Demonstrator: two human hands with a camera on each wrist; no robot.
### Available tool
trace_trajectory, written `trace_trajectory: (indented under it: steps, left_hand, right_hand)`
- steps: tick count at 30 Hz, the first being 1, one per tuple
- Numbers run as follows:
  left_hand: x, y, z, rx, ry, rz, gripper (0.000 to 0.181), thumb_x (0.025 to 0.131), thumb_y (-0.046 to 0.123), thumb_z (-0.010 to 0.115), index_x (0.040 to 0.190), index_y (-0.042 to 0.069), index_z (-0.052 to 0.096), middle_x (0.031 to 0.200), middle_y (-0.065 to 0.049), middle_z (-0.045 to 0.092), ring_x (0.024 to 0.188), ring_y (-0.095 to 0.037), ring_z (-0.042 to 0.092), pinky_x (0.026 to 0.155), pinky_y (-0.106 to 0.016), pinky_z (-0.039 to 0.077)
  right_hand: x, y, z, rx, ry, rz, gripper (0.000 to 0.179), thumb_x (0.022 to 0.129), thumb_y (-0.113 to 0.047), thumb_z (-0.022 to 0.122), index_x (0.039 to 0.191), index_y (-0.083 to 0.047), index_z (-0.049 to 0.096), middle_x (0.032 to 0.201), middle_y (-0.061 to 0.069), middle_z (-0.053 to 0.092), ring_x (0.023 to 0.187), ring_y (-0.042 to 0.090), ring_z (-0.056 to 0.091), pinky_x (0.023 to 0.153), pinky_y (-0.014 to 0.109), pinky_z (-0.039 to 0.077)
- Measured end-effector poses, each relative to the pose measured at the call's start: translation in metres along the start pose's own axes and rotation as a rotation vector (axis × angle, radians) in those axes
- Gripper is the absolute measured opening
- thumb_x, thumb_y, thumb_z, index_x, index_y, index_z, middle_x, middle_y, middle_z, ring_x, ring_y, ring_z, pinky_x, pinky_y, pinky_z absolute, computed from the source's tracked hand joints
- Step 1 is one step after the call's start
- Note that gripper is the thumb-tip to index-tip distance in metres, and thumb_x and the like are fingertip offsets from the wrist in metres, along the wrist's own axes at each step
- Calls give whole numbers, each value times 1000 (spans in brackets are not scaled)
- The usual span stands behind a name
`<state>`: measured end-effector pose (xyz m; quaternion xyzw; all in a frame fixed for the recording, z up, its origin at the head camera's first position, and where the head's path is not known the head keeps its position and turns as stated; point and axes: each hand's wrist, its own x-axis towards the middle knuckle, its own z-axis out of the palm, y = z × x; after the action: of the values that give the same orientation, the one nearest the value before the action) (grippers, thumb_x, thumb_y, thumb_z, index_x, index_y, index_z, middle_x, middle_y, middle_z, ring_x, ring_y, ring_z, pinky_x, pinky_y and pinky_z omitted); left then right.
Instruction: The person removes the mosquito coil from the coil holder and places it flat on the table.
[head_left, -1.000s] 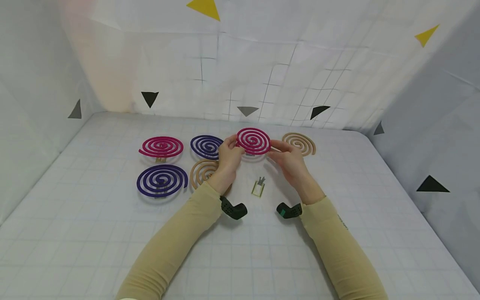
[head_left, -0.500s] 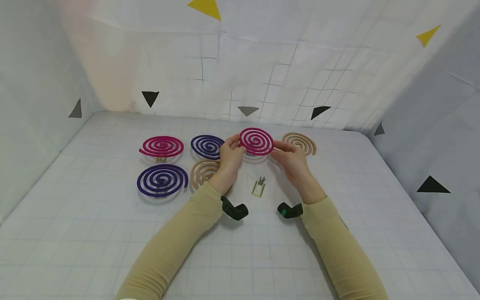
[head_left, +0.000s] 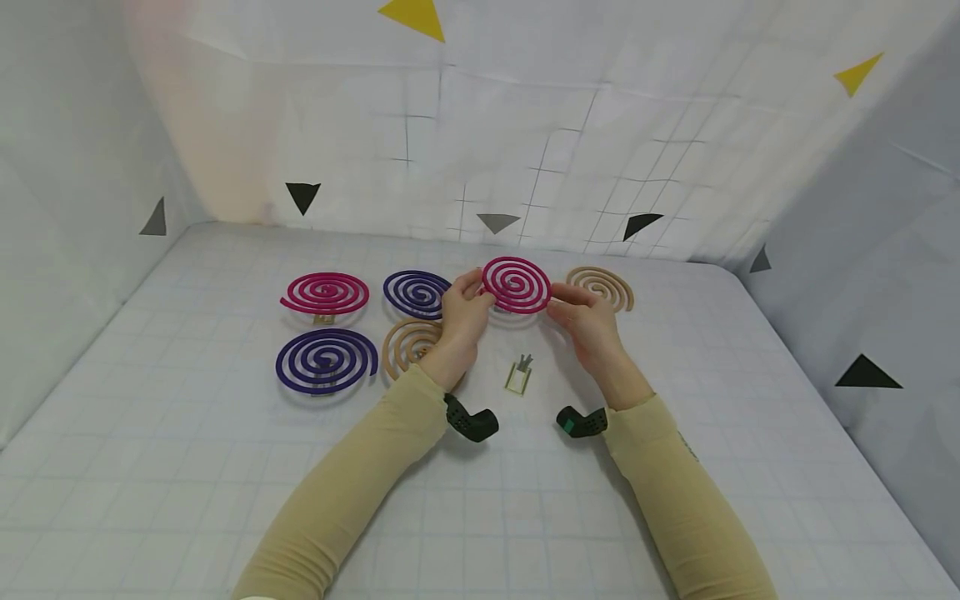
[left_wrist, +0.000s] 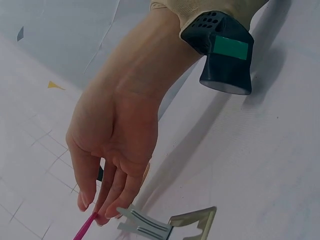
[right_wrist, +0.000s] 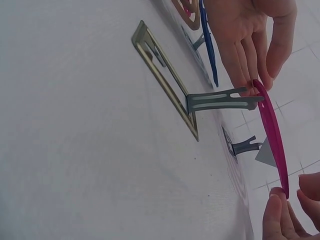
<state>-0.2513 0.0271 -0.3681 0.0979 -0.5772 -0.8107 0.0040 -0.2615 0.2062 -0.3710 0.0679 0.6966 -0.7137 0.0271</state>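
My left hand (head_left: pixel 461 321) and right hand (head_left: pixel 592 329) pinch opposite edges of a pink mosquito coil (head_left: pixel 515 284) with thumbs and fingers, holding it above the table. In the right wrist view the coil (right_wrist: pixel 274 130) shows edge-on, with a small upright metal coil stand (right_wrist: pixel 243 146) close by its underside. Closer to the person lies another metal coil stand (head_left: pixel 523 362), its forked prong (right_wrist: pixel 212 101) raised from a rectangular frame. The left wrist view shows the right hand (left_wrist: pixel 120 135) from the palm side, fingertips on the pink edge.
On the left, a pink coil (head_left: pixel 327 292) and purple coils (head_left: pixel 326 362) (head_left: pixel 417 294) sit raised on stands. A tan coil (head_left: pixel 411 342) is partly hidden behind the left forearm. Another tan coil (head_left: pixel 600 287) lies beyond the right hand. White sheet walls (head_left: pixel 525 125) surround the table.
Both hands have shifted slightly to the right with the pink coil between them. The other coils and the near stand stay in place.
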Motion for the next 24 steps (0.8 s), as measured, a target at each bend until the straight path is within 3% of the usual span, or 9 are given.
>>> trace_trajectory:
  steps: [9, 17, 24]
  left_hand:
    - [-2, 0, 0, 7, -16, -11, 51, 95, -6, 51, 145, 2, 48, 151, -15, 48, 140, -24, 44, 113, -34, 41]
    - [-1, -2, 1, 24, -19, -11, 51, 94, -6, 53, 144, 3, 49, 148, -14, 52, 140, -23, 46, 114, -34, 40]
    - [-3, -2, 6, 7, -36, -17, 50, 93, -7, 54, 142, 1, 51, 146, -16, 53, 137, -24, 49, 113, -33, 41]
  right_hand:
    - [0, 0, -2, 2, 11, 5, 43, 97, 1, 57, 139, 6, 52, 127, 10, 57, 98, 9, 60, 94, 23, 51]
    - [3, 1, -6, 22, 20, 3, 45, 97, 0, 57, 141, 8, 49, 134, 14, 53, 97, 7, 60, 94, 22, 51]
    - [5, -1, -19, 91, 35, -18, 40, 96, 4, 58, 136, 9, 53, 114, 3, 63, 93, 8, 64, 85, 18, 55]
